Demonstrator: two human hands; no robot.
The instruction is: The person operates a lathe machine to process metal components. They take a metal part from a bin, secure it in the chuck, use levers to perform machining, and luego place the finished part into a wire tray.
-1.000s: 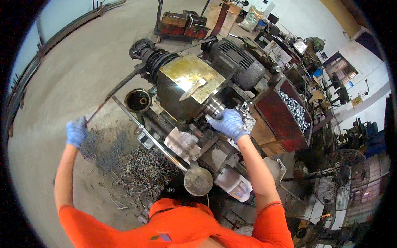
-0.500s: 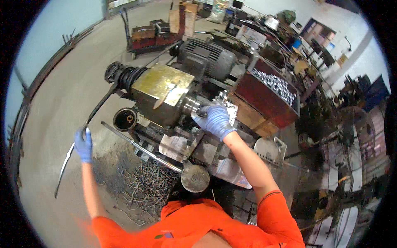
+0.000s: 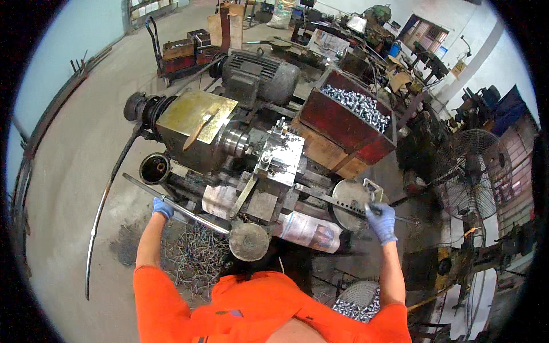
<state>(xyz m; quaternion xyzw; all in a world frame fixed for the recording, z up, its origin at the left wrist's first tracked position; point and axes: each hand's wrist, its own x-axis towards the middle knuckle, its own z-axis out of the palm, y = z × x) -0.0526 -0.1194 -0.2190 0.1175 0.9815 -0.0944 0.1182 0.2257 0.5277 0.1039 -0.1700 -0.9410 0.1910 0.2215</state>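
Note:
My left hand [image 3: 163,207], in a blue glove, is closed on a long metal bar [image 3: 197,218] that slants across the near side of the machine. My right hand [image 3: 381,222], gloved too, closes round the outer end of a flat bar with a row of holes [image 3: 340,203], beside a round metal plate [image 3: 350,197]. Between the hands is a lathe-like machine with a shiny steel spindle [image 3: 234,142] and a bright metal slide block [image 3: 284,157]. A wooden-handled tool [image 3: 198,130] lies on the yellowish headstock cover [image 3: 177,114].
A dark red bin [image 3: 343,128] of small metal parts stands behind the machine, near a motor [image 3: 260,77]. A long lever [image 3: 103,200] hangs at the left. Metal shavings [image 3: 197,257] cover the floor below. At the right are a fan [image 3: 472,171] and a basket of parts [image 3: 360,291].
My left hand has left the hanging lever and moved right to the metal bar. My right hand has moved from the spindle to the perforated bar. The view has shifted.

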